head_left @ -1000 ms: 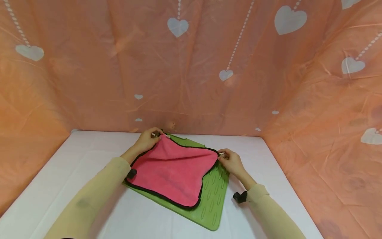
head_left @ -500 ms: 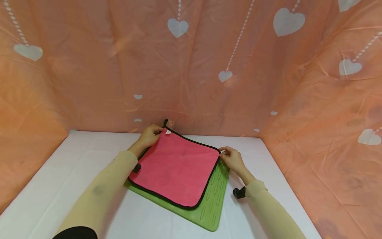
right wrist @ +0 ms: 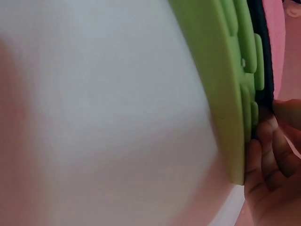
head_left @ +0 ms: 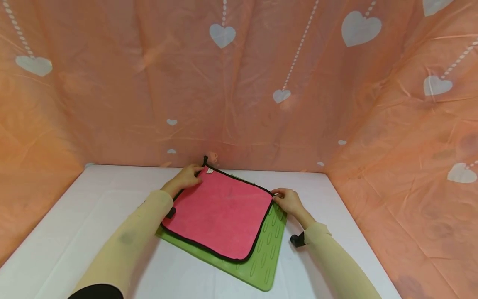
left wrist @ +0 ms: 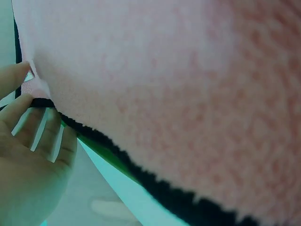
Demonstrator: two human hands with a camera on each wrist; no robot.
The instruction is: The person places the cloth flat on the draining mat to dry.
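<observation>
A pink cloth (head_left: 224,211) with a black edge lies spread over a green mat (head_left: 267,249) with raised oval ridges. My left hand (head_left: 186,177) holds the cloth's far-left corner, beside a small white tag (head_left: 209,170) and a black loop (head_left: 205,160). In the left wrist view the thumb lies on top of the pink fabric (left wrist: 141,94), the other fingers at its black edge. At the far-right corner my right hand (head_left: 289,201) pinches the cloth between thumb and fingers. The right wrist view shows those fingers (right wrist: 265,162) right by the mat's ridged edge.
Both things lie on a white-covered table (head_left: 112,199). An orange curtain (head_left: 242,104) with white hearts rises behind the table and along both sides. A black wrist mount (head_left: 297,239) sticks out from the right sleeve.
The cloth, wrinkled and sagging earlier, is now smooth and flat. Its far-left corner rose, then came down a little with the left hand. The right hand stays at its corner.
</observation>
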